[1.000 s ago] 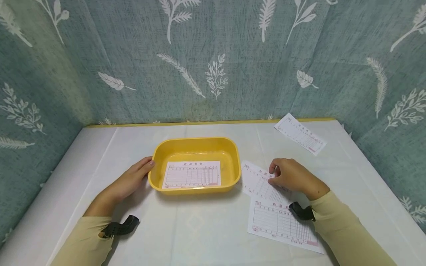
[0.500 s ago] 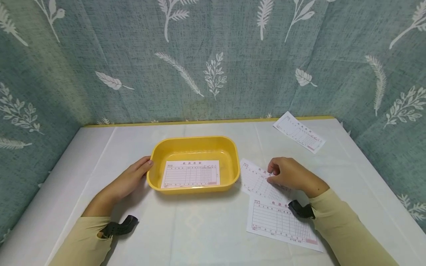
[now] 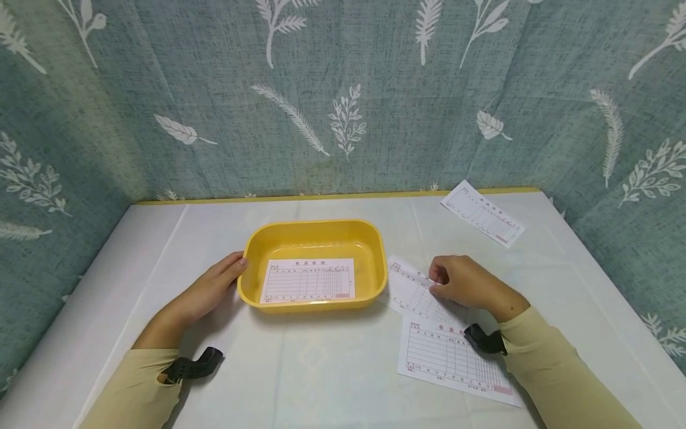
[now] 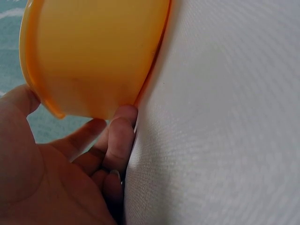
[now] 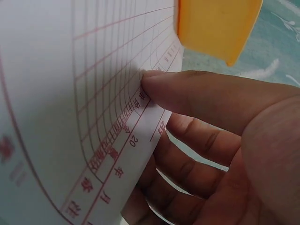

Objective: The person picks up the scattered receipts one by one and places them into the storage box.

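Note:
A yellow plastic basin (image 3: 370, 259) stands left of centre, with a printed receipt slip (image 3: 308, 281) lying in it. My left hand (image 3: 209, 290) holds its left end; in the left wrist view the thumb is at the rim and the fingertips reach the lower wall. To the right of the basin, my right hand (image 3: 474, 286) pinches the upper edge of another receipt slip (image 3: 412, 298). The right wrist view has the thumb on the printed face of this receipt slip (image 5: 108, 108) and the fingers behind it. Its lower edge meets a front receipt slip (image 3: 445, 354).
One more receipt slip (image 3: 482, 214) lies slanted at the back right, overlapping the yellow table edge (image 3: 321, 197). A white cloth (image 3: 316, 381) covers the table. Patterned green fabric (image 3: 225, 95) rises behind and at both sides.
The upper edge of the slip at my right hand has bent up and its heading is now partly hidden. My left hand and the basin have stayed in place.

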`<state>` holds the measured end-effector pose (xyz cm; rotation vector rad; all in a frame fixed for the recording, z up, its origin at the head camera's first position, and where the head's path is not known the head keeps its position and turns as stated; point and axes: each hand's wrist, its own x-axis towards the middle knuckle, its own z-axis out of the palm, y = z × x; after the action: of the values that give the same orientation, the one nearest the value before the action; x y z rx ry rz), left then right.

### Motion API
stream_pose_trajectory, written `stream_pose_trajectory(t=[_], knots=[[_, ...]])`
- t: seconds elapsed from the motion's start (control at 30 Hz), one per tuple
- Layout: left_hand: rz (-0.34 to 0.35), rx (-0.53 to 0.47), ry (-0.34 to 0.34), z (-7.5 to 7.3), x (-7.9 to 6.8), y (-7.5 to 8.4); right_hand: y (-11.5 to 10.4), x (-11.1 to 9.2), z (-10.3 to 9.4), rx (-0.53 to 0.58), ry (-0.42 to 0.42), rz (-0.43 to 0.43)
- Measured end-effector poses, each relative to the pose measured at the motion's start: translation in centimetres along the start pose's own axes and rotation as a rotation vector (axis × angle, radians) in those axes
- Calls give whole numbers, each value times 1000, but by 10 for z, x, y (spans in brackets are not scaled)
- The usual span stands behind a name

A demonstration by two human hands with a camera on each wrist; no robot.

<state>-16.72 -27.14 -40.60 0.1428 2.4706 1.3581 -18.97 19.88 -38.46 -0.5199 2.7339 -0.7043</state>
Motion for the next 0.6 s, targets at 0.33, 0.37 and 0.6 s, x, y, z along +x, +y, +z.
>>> stream_pose_trajectory(t=[0.33,0.37,0.6], knots=[[-5,2,7,0,-1,1,-1,-1,0,22,-34,16],[-4,3,9,0,-1,0,-1,0,0,21,-32,15],[5,5,11,0,-1,0,3,2,0,38,-45,13]])
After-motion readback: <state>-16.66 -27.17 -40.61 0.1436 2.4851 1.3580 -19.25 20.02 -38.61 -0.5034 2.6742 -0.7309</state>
